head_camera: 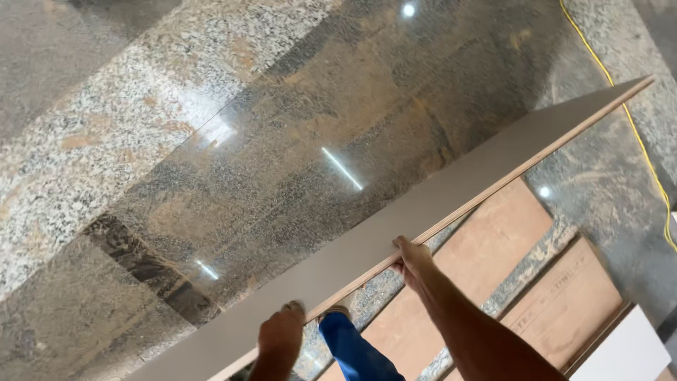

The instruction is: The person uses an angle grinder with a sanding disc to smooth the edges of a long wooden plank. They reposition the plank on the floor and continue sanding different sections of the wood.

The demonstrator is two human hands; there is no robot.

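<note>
A long grey laminated board (451, 190) with a plywood edge runs from the lower left to the upper right, held on edge above the floor. My left hand (281, 333) grips its top edge near the lower end. My right hand (412, 259) clasps the same edge further along, fingers curled over it. My blue trouser leg (352, 349) and a shoe show just below the board between my two arms.
A polished speckled granite floor (211, 141) reflects ceiling lights. Brown plywood sheets (493, 240) lie flat on the floor at the right. A yellow cable (638, 137) runs along the right side. A white panel (624, 353) sits at the bottom right corner.
</note>
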